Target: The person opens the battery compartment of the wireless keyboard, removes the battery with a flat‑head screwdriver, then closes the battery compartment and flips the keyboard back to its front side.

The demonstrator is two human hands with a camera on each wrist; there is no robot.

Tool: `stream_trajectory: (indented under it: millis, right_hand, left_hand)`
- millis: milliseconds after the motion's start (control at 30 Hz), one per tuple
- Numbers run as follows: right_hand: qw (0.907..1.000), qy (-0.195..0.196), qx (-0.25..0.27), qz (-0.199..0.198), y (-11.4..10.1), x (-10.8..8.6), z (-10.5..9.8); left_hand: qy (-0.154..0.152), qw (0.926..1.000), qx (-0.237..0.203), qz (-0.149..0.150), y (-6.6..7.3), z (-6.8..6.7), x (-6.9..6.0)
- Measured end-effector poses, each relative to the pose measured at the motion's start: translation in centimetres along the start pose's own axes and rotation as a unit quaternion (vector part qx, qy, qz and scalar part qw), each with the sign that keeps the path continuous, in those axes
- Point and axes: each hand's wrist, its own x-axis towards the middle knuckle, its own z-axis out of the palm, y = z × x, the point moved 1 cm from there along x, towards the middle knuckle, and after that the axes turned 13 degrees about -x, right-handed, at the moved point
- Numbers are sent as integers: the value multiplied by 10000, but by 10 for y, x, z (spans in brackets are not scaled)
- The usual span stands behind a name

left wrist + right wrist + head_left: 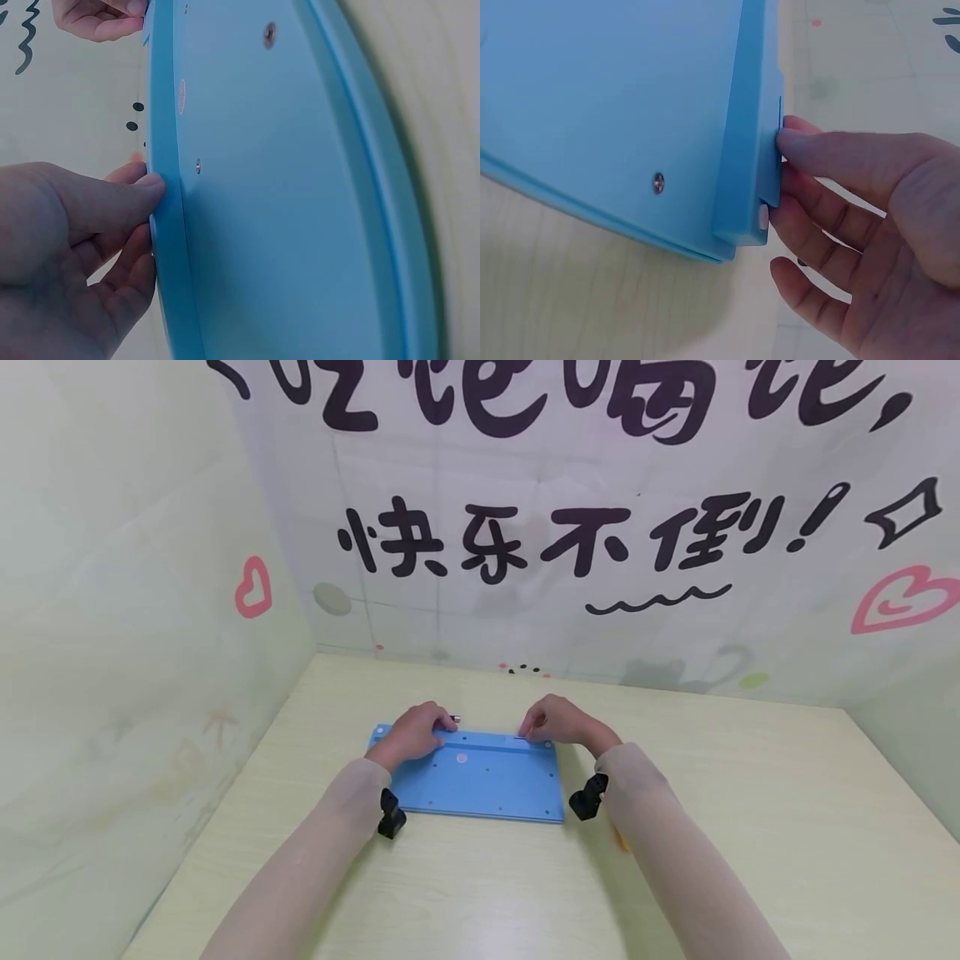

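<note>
A light blue keyboard (480,785) lies face down on the table, showing screws, a round pale sticker and a raised ridge along its far edge. My left hand (417,732) grips that far edge left of its middle; in the left wrist view the thumb (154,185) presses on the ridge, with the fingers curled behind it. Near the ridge's right end, my right hand (558,720) pinches a blue battery cover (771,169) between thumb and fingers. A dark slit shows along the cover. Just past the left fingertips lies a small black-and-silver cylinder, seemingly a battery (455,718).
Partly hidden under the right forearm, an orange thing (623,841) lies on the pale wooden table (480,877). A printed cloth wall (480,627) stands behind the table, with another wall along the left side.
</note>
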Motion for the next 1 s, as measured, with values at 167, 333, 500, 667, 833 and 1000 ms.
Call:
stream_trajectory:
  millis: [167,333,500,667,833,1000]
  right_hand:
    - [10000,15,19,17,3,0,1]
    - [9996,-95,26,272,5,0,1]
    - [9984,-230,-29,520,2,4,-1]
    - [9959,-389,-67,818,0,9,-3]
    - [9940,-437,-45,999,0,13,-3]
    - [9929,-346,121,1134,-1,12,-2]
  left_hand:
    - [3,10000,51,54,0,3,1]
    - [-28,10000,-2,74,0,5,1]
    - [32,9999,4,104,1,5,0]
    - [30,9999,3,113,2,5,-2]
    - [47,10000,-47,57,2,4,-2]
    - [37,9999,-103,90,-1,0,-1]
